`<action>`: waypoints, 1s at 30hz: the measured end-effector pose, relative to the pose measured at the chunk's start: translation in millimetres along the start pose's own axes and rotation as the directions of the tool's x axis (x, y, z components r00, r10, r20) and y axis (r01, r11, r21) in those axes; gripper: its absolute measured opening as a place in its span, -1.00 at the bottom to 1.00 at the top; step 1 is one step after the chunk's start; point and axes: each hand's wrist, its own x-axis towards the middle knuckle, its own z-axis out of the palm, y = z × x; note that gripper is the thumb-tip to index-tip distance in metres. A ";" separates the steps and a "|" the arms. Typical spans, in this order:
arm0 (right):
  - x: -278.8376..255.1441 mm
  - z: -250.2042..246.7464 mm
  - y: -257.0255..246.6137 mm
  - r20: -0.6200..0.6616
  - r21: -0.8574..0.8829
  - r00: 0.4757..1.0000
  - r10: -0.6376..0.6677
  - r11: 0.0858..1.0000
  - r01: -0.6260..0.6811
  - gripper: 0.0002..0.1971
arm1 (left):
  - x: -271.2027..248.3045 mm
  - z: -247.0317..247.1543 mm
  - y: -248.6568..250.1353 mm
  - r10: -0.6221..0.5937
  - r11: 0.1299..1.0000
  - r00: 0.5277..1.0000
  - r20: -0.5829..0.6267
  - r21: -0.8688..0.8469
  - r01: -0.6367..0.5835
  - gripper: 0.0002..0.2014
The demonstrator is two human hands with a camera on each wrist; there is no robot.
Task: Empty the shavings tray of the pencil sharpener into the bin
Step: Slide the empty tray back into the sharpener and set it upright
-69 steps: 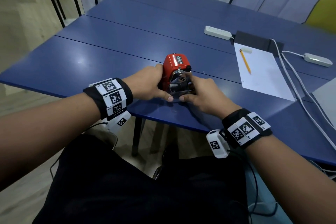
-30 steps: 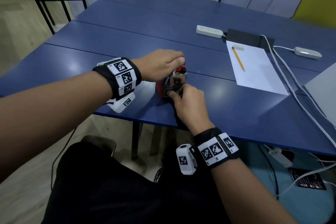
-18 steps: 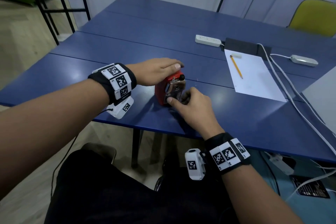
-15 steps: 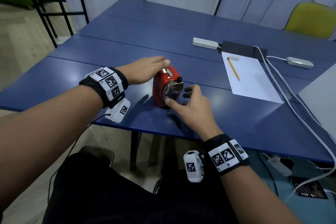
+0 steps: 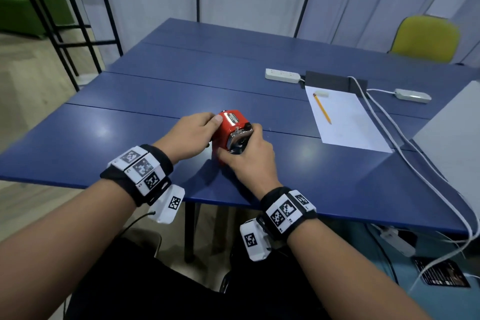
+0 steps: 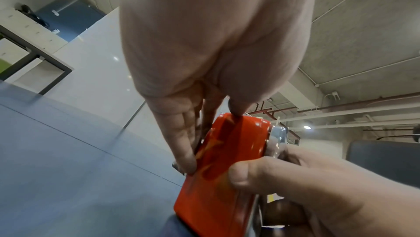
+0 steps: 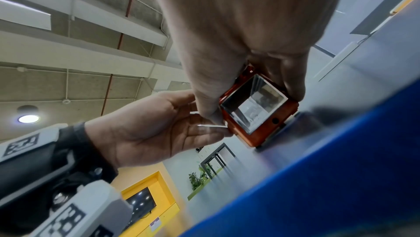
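The red pencil sharpener [image 5: 232,129] stands on the blue table [image 5: 130,143] near its front edge. My left hand [image 5: 207,130] holds its left side, with the thumb on top and the fingers [image 6: 185,153] lying along the side. My right hand [image 5: 240,142] grips the front end, thumb [image 6: 240,174] on one side and fingers on the other. In the right wrist view the clear shavings tray [image 7: 253,109] sits inside the red frame, between my right thumb [image 7: 209,109] and fingers. No bin can be made out.
A white sheet [image 5: 345,119] with a yellow pencil [image 5: 322,109] lies to the right. Behind it are a power strip [image 5: 282,75] and a dark block [image 5: 335,83]. White cables [image 5: 405,153] run along the right side. A yellow chair [image 5: 426,37] stands at the far right.
Half a second ago both hands were spread and loose beside the sharpener. Now the left hand holds its side and the right hand grips its front end.
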 end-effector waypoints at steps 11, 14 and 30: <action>51.1 -67.2 28.3 -0.065 -0.083 0.998 0.026 0.996 -0.031 -0.27 | -17.4 13.6 -10.4 0.014 0.864 0.976 0.218 0.489 -0.121 -0.23; 84.9 -85.9 34.8 -0.148 -0.058 0.987 0.064 0.996 -0.073 -0.30 | -30.7 17.8 -9.9 -0.075 0.812 0.957 0.280 0.574 -0.105 -0.14; 270.7 -87.1 104.0 -0.329 -0.030 0.907 0.264 0.957 -0.290 -0.25 | -19.3 34.3 -20.0 -0.361 0.667 0.852 0.380 0.743 -0.049 0.05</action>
